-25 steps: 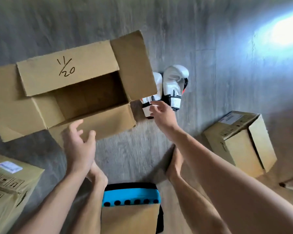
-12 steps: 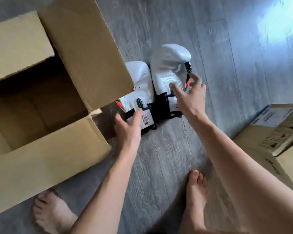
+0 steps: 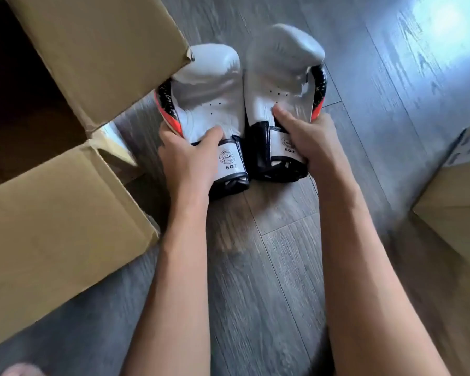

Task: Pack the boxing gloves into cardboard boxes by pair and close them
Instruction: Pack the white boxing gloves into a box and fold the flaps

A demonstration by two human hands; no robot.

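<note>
I am gripping one glove in each hand. My left hand (image 3: 190,158) is curling round the cuff of the left glove (image 3: 209,104), thumb lying across its white palm side, fingers wrapping under the outer edge. My right hand (image 3: 307,142) is doing the same on the right glove (image 3: 277,77), thumb pressing on top just above the black strap, fingers going round the red-trimmed far side. The gloves are lying side by side, palms up, inner edges touching, cuffs pointing toward me. I cannot tell whether they are resting on the floor (image 3: 282,253) or hanging just above it.

The box (image 3: 52,213) is standing open just to my left, its dark inside facing up. The corner of its raised flap (image 3: 101,50) is overlapping the top of the left glove in my view. Its near wall is ending just beside my left forearm. A second box (image 3: 456,207) is sitting well apart at the right edge. Bare floor is showing between the two boxes, under and around my arms.
</note>
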